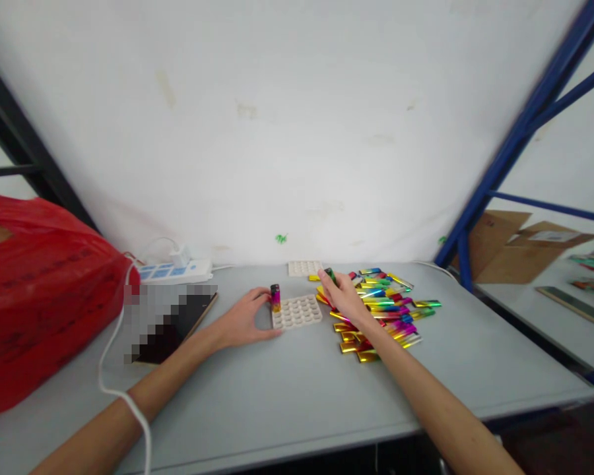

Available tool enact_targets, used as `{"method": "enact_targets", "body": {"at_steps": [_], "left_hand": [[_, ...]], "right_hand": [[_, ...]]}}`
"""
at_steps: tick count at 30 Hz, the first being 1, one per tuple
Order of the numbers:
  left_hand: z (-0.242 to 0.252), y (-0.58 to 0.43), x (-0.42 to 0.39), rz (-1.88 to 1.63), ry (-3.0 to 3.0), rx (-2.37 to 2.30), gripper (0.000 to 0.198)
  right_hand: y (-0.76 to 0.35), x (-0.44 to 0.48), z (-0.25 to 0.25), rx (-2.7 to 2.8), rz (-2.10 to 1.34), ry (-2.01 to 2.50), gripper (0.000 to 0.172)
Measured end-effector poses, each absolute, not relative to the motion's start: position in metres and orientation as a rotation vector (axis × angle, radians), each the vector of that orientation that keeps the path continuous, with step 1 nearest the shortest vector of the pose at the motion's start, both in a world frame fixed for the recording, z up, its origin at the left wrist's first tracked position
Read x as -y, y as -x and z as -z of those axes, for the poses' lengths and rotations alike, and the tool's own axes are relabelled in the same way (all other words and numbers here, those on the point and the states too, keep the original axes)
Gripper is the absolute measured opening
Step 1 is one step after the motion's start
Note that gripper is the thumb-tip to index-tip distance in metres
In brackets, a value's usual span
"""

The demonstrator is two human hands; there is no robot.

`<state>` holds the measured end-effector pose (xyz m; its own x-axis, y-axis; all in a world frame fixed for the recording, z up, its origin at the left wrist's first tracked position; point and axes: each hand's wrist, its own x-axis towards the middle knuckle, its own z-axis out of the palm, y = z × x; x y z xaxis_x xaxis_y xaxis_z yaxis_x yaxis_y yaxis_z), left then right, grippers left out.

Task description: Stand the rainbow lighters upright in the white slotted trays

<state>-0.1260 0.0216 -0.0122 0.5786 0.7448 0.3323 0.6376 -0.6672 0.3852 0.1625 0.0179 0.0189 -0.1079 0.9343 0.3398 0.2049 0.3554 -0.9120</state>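
A cream tray [304,316] with rows of holes lies on the table. One purple-and-gold lighter [276,298] with a dark top stands upright at its far left corner. My left hand [250,320] curves around the tray's left side, thumb and fingers spread wide. Its fingertips are close to that lighter; whether they touch it I cannot tell. My right hand [346,297] is closed on a lighter [330,276] whose dark green end shows above the fingers. Beneath and beside this hand spreads a loose pile of shiny multicoloured lighters [376,320].
A second holed tray [304,268] lies by the wall. To the left are a red plastic bag [39,310], a power strip [173,271], a dark tablet-like object [178,330] and a white cable [109,382]. Blue rack posts [505,158] and a cardboard box [515,247] stand right.
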Motion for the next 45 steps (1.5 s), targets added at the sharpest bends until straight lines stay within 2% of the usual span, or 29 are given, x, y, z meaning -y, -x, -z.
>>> {"method": "enact_targets", "body": {"at_steps": [5,11,17,21,28,35,38,42,45], "left_hand": [[0.017,0.108,-0.013,-0.783,-2.564,-1.140,0.061],[0.025,0.100,-0.012,-0.789,-2.516,-1.101,0.060],[0.024,0.101,-0.011,-0.774,-2.513,-1.104,0.063],[0.025,0.101,-0.011,-0.798,-2.515,-1.083,0.061],[0.026,0.101,-0.011,-0.825,-2.498,-1.049,0.061],[0.023,0.101,-0.009,-0.820,-2.483,-1.045,0.060],[0.023,0.101,-0.009,-0.811,-2.486,-1.047,0.059],[0.024,0.101,-0.010,-0.794,-2.497,-1.056,0.058],[0.023,0.101,-0.010,-0.770,-2.496,-1.060,0.057]], "right_hand": [[-0.162,-0.017,-0.015,1.595,-0.774,1.132,0.062],[-0.155,-0.015,-0.011,1.569,-0.677,1.223,0.044],[-0.150,-0.009,-0.014,1.665,-0.522,1.199,0.046],[-0.148,-0.004,-0.013,1.829,-0.552,1.150,0.040],[-0.142,0.005,-0.015,2.281,-0.019,1.073,0.036],[-0.139,0.001,-0.005,2.297,-0.254,1.124,0.027],[-0.136,0.001,-0.001,2.404,-0.190,1.102,0.022],[-0.127,0.003,-0.003,2.445,0.091,1.157,0.031],[-0.131,0.001,-0.008,2.433,0.132,1.164,0.036]]}}
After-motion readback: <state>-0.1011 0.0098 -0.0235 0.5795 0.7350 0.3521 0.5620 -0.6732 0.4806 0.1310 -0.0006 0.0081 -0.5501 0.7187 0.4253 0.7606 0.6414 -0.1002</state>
